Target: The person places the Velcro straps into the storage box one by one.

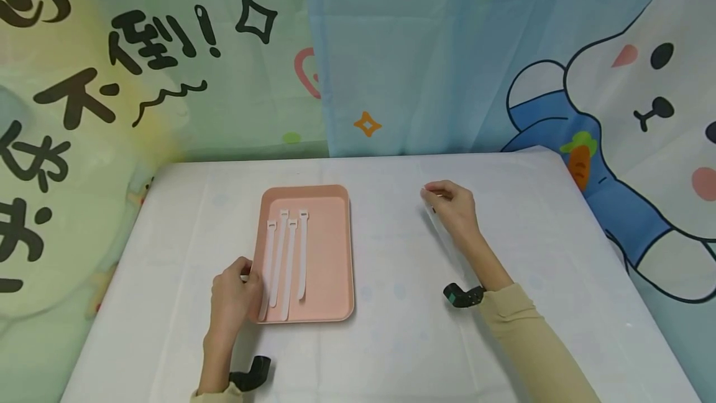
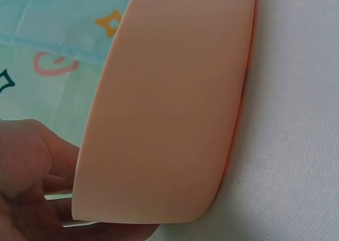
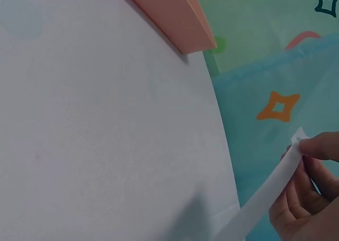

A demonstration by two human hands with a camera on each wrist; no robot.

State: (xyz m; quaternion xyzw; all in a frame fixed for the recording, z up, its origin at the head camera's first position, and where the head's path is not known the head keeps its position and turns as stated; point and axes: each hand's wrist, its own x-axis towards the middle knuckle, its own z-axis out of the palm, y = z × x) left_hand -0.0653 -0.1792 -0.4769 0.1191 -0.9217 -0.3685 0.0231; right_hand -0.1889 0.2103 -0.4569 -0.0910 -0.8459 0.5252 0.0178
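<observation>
A shallow pink tray (image 1: 330, 254) lies on the table, with several slim white straps (image 1: 304, 254) side by side in its left half. Each strap has a small slotted head at the far end. My left hand (image 1: 235, 294) grips the tray's left side near the front; in the left wrist view its fingers pass behind the pink wall (image 2: 164, 114). Right of the tray, my right hand (image 1: 455, 210) pinches one more white strap between thumb and fingers, close to its end. That strap (image 3: 265, 196) slants down from the fingertips in the right wrist view.
A white cloth (image 1: 391, 353) covers the table. Behind it hangs a printed curtain (image 1: 403, 55) with a cartoon figure at the right. Black wrist devices (image 1: 464, 296) sit on both wrists, next to the beige sleeves.
</observation>
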